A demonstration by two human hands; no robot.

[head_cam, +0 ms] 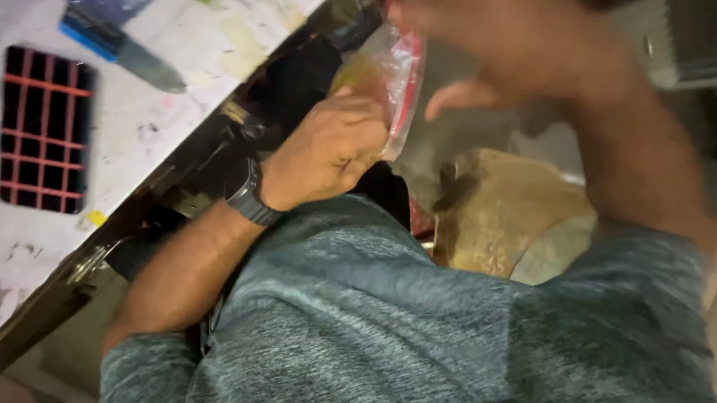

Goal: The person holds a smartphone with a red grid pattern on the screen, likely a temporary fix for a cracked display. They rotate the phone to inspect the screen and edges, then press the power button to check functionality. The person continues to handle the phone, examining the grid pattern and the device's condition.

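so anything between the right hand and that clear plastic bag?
Nothing visible. The left hand grips the clear plastic bag at its lower edge; the blurred right hand is right beside the bag's top, with no object between. Whether it touches is unclear.

Two hands meet on a plastic bag at the upper middle of the frame, beside a table edge.

The left hand [328,149] grips the plastic bag [391,75] from below; the right hand [491,39] is above and right of it. The table [163,115] fills the upper left, with a knife [121,49] on it near the top and a grid rack [43,131] at far left. A sack [501,210] lies lower right of the bag.
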